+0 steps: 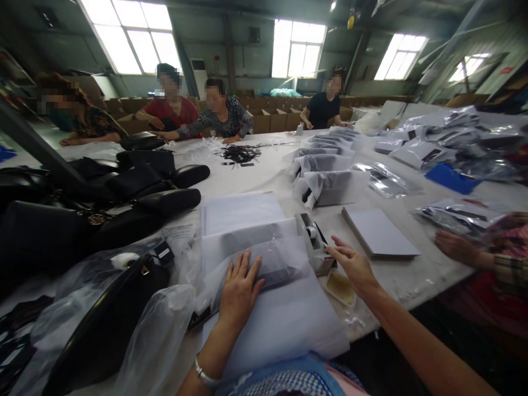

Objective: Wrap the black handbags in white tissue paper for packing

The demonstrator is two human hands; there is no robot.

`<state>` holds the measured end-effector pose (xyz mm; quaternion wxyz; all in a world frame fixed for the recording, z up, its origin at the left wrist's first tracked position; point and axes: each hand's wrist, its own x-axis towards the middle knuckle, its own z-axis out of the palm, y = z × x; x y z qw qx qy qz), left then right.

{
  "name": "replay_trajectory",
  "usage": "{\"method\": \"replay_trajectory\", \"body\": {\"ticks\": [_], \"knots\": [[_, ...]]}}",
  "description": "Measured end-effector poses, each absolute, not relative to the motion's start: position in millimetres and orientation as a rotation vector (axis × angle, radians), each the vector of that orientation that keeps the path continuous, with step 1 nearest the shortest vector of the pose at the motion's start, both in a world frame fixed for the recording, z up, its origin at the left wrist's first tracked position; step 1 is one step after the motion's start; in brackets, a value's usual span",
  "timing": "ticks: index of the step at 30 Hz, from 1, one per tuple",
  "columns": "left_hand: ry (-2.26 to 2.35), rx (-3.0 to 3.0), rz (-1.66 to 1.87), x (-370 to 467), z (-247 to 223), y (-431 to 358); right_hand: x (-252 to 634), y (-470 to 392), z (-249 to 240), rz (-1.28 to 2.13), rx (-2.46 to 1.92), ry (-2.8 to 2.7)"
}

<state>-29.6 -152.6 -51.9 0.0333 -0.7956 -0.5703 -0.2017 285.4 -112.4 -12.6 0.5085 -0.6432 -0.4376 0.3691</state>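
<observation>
My left hand (240, 289) lies flat with fingers spread on a dark item wrapped in thin white paper (274, 261). Beneath that bundle are stacked white sheets (284, 324). To the right of the bundle stands a grey tape dispenser (313, 242). My right hand (350, 264) reaches its edge, thumb and index finger close together at the dispenser's front; anything between the fingertips is too small to make out. A small tray with a yellowish pad (340, 287) sits just below the right hand.
Black handbags (136, 203) and clear plastic cover the left side. Wrapped bundles (330, 165) stand in a row ahead. A white board stack (379, 231), a blue object (452, 178) and bagged items (445, 132) lie right. Several people work around the table; a person's hand (457, 247) is at right.
</observation>
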Motion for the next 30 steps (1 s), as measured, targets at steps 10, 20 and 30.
{"method": "replay_trajectory", "body": {"ticks": [10,20,30], "knots": [[-1.761,-2.460,-0.640,-29.6,-51.6,-153.4,285.6,-165.0,-20.7,1.169,-1.524,-0.763],[-1.751,-2.473,-0.667,-31.5,-54.7,-151.9,320.2,-142.9,-34.3,0.609,-1.853,-1.570],[-1.886,-2.559,-0.918,-49.3,-39.8,-147.2,329.0,-128.0,40.4,-0.112,-1.401,-2.555]]}}
